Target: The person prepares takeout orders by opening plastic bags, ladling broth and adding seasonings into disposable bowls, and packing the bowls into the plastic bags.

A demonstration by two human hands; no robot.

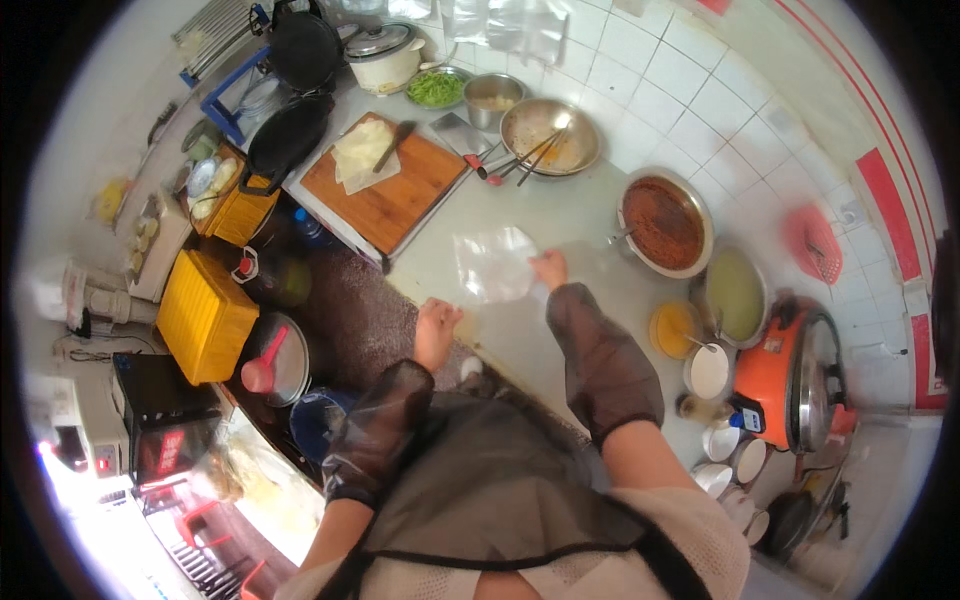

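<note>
My right hand (552, 268) pinches the right edge of a clear plastic bag (495, 264) over the pale worktop (442, 202). The bag looks flat and see-through. Over the near edge of the worktop, my left hand (437, 330) holds nothing I can make out, its fingers loosely curled and apart from the bag. Beyond the hands a wooden cutting board (405, 202) carries thin pale dough sheets (364, 154) and a dark-handled knife or spatula (395, 146). To the right stands a metal basin of red-brown sauce (664, 225) with a spoon handle sticking out.
A metal bowl (517, 124) with chopsticks, a pot (491, 97) and a plate of chopped greens (436, 88) line the back. An orange cooker (784, 375), a pot of greenish liquid (733, 292) and small bowls crowd the right. An open black griddle (289, 135) juts at left.
</note>
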